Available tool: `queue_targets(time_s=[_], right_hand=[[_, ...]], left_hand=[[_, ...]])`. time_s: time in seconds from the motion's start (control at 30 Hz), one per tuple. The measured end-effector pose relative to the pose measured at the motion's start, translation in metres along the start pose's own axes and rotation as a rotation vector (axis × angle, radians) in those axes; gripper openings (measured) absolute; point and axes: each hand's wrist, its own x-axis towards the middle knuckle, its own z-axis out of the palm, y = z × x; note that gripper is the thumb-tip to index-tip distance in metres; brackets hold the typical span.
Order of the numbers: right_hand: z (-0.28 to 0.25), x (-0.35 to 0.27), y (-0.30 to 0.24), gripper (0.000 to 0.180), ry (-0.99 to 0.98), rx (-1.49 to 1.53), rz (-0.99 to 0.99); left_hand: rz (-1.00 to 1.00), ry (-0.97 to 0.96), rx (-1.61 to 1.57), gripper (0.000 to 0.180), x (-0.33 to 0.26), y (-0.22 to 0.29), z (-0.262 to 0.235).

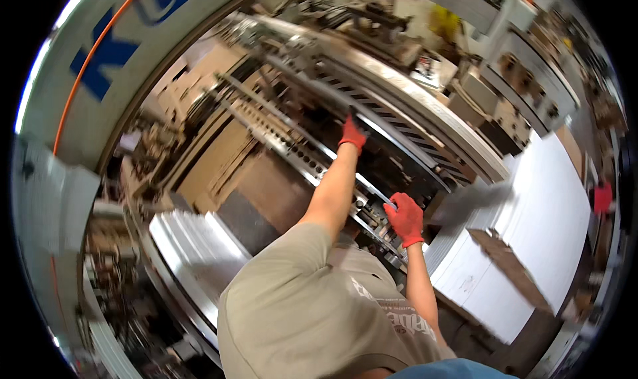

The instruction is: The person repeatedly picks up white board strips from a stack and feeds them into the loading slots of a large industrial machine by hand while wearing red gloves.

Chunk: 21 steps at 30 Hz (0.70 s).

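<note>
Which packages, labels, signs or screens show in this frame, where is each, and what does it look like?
Machine sign: upper left, a curved pale grey panel with large blue lettering and an orange line along it.
Flat white sheet stack: right of the right hand, white with a brown piece on top.
Second white sheet stack: lower left, below the left hand.
Yellow thing: top right, too blurred to identify.
No screens seen.

red-gloved hands (379, 176) on machine rails (312, 156)
</note>
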Motion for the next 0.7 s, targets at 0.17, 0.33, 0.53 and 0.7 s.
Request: queue_targets(time_s=[0.17, 0.33, 0.53, 0.7], right_hand=[[0.002, 0.001, 0.004, 0.031, -0.011, -0.146, 0.067], [0.007, -0.010, 0.014, 0.037, 0.037, -0.176, 0.083], [0.013, -0.016, 0.011, 0.039, 0.032, -0.246, 0.124], [0.009, -0.016, 0.003, 0.040, 0.066, -0.244, 0.118]], left_hand=[[0.408, -0.022, 0.938, 0.076, -0.021, -0.001, -0.017], [0.043, -0.349, 0.017, 0.054, 0.014, 0.004, -0.014], [0.107, -0.179, 0.038, 0.056, -0.005, 0.011, 0.005], [-0.041, -0.082, -0.170, 0.061, -0.027, 0.020, 0.026]])
